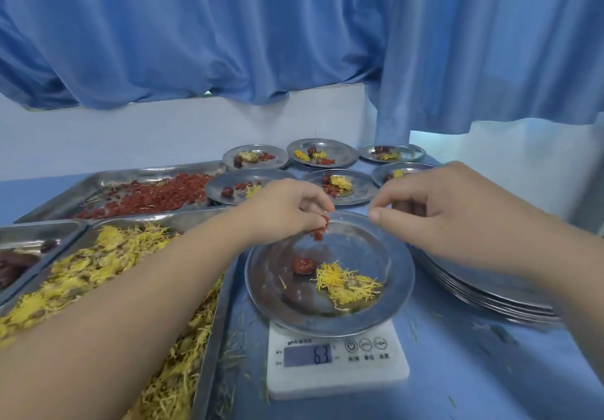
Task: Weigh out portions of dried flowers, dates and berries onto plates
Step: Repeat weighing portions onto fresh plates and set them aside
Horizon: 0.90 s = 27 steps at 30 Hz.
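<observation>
A tray of dark dates [16, 266] sits at the far left edge of the blue table [457, 374], with a tray of yellow dried flowers [98, 266] beside it and a tray of red berries [147, 197] behind, at the flowers' twelve o'clock. A person's left hand [287, 210] reaches across the flower tray, its fingers [322, 205] bunched narrow around a pinch of berries [318, 231] held just above the eleven o'clock part of a steel plate [261, 289]. That plate rests on a white kitchen scale [336, 377] whose display shows the digits 6 and 3. On the plate lie one red date [304, 266] near the centre and, touching it at its four o'clock, a yellow flower [346, 284]. The right hand [441, 214] hovers at the plate's one o'clock with fingers curled and thumb forward; whether it holds anything cannot be told. Six filled plates [322, 153] stand at the scale's twelve o'clock, and a stack of bare plates [474, 289] at its three o'clock.
</observation>
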Each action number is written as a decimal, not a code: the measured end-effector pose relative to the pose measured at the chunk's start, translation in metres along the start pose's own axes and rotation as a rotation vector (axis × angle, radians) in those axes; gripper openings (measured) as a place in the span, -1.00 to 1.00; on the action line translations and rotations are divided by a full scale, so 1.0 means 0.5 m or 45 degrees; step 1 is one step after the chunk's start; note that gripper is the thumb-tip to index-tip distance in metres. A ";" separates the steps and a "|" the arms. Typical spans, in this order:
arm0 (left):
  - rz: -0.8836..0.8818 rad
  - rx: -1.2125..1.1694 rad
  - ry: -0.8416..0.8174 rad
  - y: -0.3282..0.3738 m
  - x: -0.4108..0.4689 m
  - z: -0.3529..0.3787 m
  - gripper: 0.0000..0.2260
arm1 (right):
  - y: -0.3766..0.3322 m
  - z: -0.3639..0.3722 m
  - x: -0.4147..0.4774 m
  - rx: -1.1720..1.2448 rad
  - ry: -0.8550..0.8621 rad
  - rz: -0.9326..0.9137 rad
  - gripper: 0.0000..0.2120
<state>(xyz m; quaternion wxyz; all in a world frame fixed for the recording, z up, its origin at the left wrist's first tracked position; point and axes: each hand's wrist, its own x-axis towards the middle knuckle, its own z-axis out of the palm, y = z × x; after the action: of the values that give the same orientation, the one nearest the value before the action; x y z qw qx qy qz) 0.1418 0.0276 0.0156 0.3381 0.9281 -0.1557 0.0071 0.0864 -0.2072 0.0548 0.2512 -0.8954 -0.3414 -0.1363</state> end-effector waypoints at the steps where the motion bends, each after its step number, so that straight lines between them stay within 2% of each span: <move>1: 0.003 0.023 0.020 0.003 -0.005 0.004 -0.86 | 0.006 0.002 -0.018 -0.018 -0.007 0.024 -0.79; 8: -0.008 0.243 0.214 0.029 -0.024 0.018 -0.87 | 0.042 0.060 -0.112 -0.150 0.003 0.068 -0.69; 13: -0.075 0.165 0.266 0.041 -0.031 0.033 -0.91 | 0.053 0.064 -0.118 -0.157 0.106 0.062 -0.65; 20: -0.165 -0.031 0.273 0.043 -0.047 0.043 -0.80 | 0.066 0.062 -0.120 -0.151 0.124 0.088 -0.63; 24: -0.165 -0.168 0.337 0.044 -0.055 0.046 -0.81 | 0.064 0.067 -0.120 -0.140 0.099 0.088 -0.73; 27: -0.164 -0.105 0.369 0.048 -0.059 0.049 -0.80 | 0.065 0.069 -0.121 -0.149 0.075 0.093 -0.75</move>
<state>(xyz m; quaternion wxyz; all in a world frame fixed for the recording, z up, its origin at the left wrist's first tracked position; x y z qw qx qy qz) 0.1044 0.0030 0.0084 0.3945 0.9108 -0.0457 0.1127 0.0671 -0.2421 -0.0109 0.2131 -0.9161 -0.2923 -0.1729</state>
